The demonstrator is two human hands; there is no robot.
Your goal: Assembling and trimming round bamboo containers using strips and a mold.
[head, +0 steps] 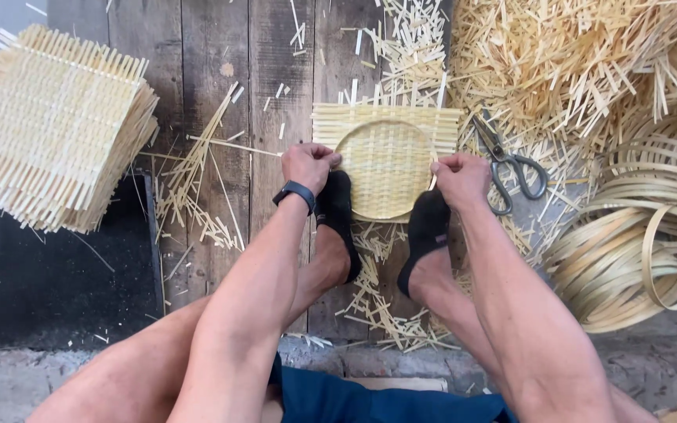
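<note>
A square woven bamboo mat [385, 157] lies on the wooden planks with a round bamboo hoop [346, 145] pressed into its middle, shaping it like a shallow dish. My left hand [309, 164] grips the hoop's left edge, a dark watch on the wrist. My right hand [460, 176] pinches the hoop's right edge. Both my feet in black socks [337, 205] press on the mat's near edge between my hands.
A stack of woven bamboo mats [52, 125] sits at the left. Scissors [507, 160] lie right of the mat. Coiled bamboo hoops [644, 235] pile at the right, loose bamboo offcuts [558, 55] heap behind, and scattered slivers [197, 180] litter the planks.
</note>
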